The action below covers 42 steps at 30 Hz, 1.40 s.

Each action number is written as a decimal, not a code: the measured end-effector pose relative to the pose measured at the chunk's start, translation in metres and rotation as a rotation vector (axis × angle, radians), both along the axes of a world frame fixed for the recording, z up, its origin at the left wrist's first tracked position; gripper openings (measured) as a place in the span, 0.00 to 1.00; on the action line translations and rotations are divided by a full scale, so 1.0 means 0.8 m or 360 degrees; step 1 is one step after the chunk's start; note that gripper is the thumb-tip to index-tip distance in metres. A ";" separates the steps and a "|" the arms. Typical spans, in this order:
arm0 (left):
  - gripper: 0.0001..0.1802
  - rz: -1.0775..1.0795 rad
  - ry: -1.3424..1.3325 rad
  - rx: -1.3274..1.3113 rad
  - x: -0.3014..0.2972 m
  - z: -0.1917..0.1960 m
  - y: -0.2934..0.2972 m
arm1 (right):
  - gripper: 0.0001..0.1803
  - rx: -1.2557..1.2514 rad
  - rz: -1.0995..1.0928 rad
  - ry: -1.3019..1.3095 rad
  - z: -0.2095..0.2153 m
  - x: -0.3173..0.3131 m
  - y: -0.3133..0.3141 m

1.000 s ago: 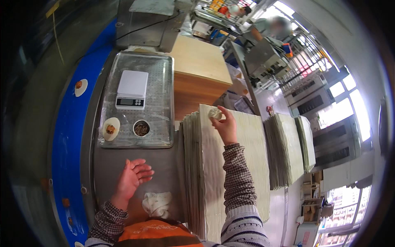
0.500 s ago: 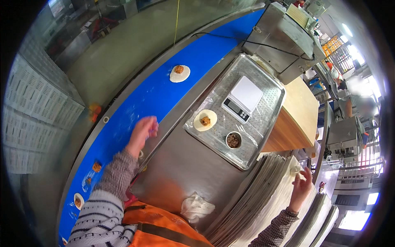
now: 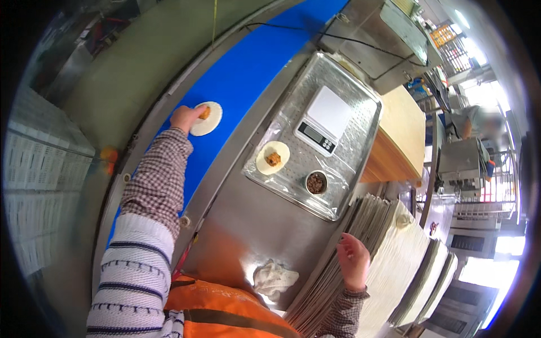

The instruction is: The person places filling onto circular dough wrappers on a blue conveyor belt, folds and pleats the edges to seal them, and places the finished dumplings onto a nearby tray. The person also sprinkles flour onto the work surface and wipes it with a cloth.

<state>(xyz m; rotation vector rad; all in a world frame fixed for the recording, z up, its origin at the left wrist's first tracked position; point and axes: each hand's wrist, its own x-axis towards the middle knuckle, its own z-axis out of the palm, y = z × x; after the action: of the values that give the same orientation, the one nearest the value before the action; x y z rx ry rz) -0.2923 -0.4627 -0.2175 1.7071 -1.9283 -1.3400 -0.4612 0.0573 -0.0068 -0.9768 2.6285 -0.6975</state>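
My left hand point(image 3: 186, 118) reaches far out over the blue conveyor belt point(image 3: 248, 67). Its fingertips close on an orange-brown lump of filling point(image 3: 206, 112), which sits on a round pale dough wrapper point(image 3: 205, 126). The palm side of those fingers is hidden. My right hand point(image 3: 354, 262) hovers by the pale stacked sheets, loosely curled with fingers apart and nothing visible in it. Between the hands a metal tray point(image 3: 293, 197) carries a second dough wrapper point(image 3: 265, 164) topped with filling point(image 3: 273, 159), a white digital scale point(image 3: 324, 121) and a small cup of dark brown filling point(image 3: 316, 183).
A crumpled white cloth point(image 3: 274, 279) lies on the steel table point(image 3: 220, 242) near my orange apron. Right of the tray are a wooden block point(image 3: 400, 135) and tall stacks of pale sheets point(image 3: 383, 248). A metal machine point(image 3: 377, 39) with a black cable stands beyond the tray.
My left hand has moved forward along the belt onto the filled wrapper. That wrapper has come nearer and leftward in view. My right hand has shifted left. The tray sits slightly higher and further left.
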 end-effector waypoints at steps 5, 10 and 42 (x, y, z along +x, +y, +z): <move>0.29 0.0087 0.0245 0.0287 0.018 0.054 0.030 | 0.14 -0.0010 0.0133 -0.0139 -0.030 0.016 -0.029; 0.33 -0.0211 -0.0065 0.0124 0.044 0.060 0.048 | 0.15 -0.0108 0.0282 -0.0241 -0.055 0.014 -0.095; 0.24 0.0833 0.1811 0.1259 0.215 0.059 0.307 | 0.23 -0.0399 -0.0516 0.0010 -0.225 -0.167 -0.066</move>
<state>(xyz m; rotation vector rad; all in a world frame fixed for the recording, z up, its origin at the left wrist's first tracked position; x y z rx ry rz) -0.1206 -0.2171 -0.1703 1.0299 -0.3162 -2.2250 -0.5949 0.0044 -0.1867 -0.6110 2.7830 -1.1212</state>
